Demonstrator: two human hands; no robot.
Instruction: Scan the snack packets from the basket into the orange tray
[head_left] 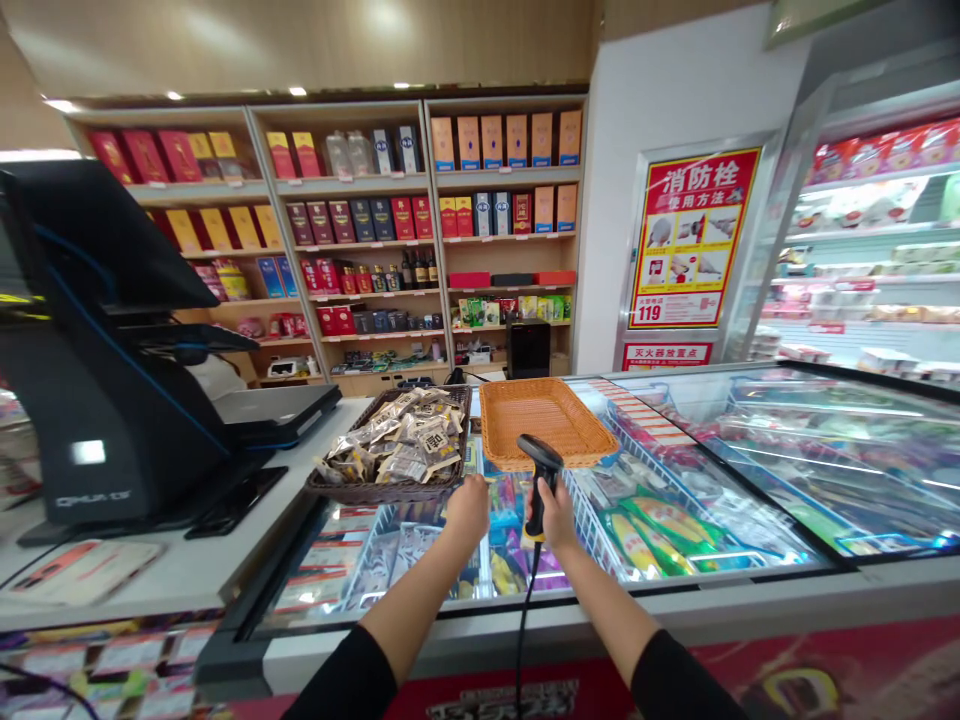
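My right hand (pixel 556 512) is wrapped round the handle of a black barcode scanner (pixel 540 458), held upright above the chest freezer's glass top (pixel 517 560). A cable hangs from the scanner's handle toward me. My left hand (pixel 468 508) is closed just in front of the right corner of a dark wicker basket (pixel 360 492). Its fingers face away, so what they hold, if anything, is hidden. The basket is heaped with small clear-wrapped snack packets (pixel 412 435). Beside it, an orange woven basket (pixel 551 412) with nothing in it rests on the freezer, behind the scanner.
To the left, a counter (pixel 300 470) carries a black checkout terminal (pixel 97 380), a phone (pixel 234 500) and a flat printed card (pixel 79 572). Frozen goods (pixel 660 530) show through the freezer glass. Shelves of boxed goods (pixel 360 220) line the back wall.
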